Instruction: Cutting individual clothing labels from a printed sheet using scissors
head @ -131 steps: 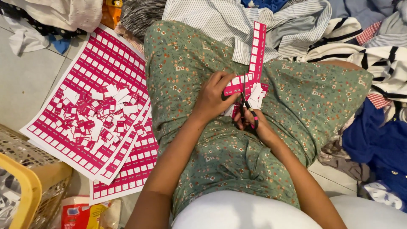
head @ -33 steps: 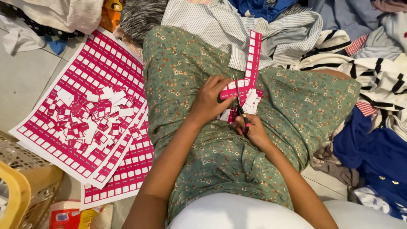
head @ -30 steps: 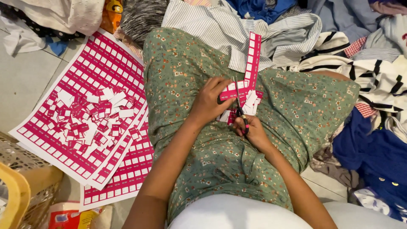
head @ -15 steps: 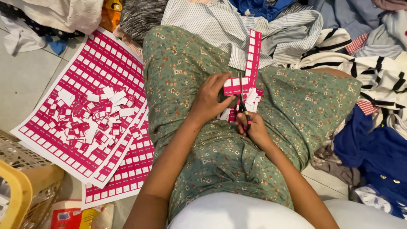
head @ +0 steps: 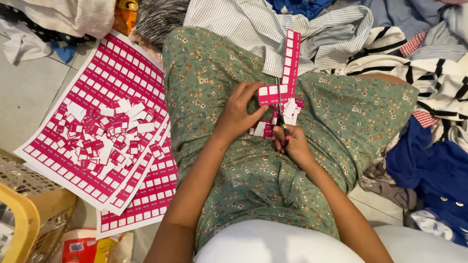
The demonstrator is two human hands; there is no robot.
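I sit on the floor in a green floral dress (head: 219, 73). My left hand (head: 237, 113) pinches the end of a pink strip of white labels (head: 291, 58), which stands upright over my lap. My right hand (head: 291, 144) grips a pair of small scissors (head: 282, 121) whose blades reach up into the strip beside my left fingers. Cut pink and white label pieces (head: 292, 108) lie on the dress just below the strip.
Large pink label sheets (head: 122, 63) lie on the floor at my left, with a heap of cut labels (head: 105, 136) on them. A yellow plastic basket (head: 24, 214) stands at the lower left. Striped, blue and other clothes (head: 429, 78) are piled ahead and to the right.
The scissors have closed up through the strip and my left hand has shifted slightly up with it. The strip is a little shorter than several seconds ago.
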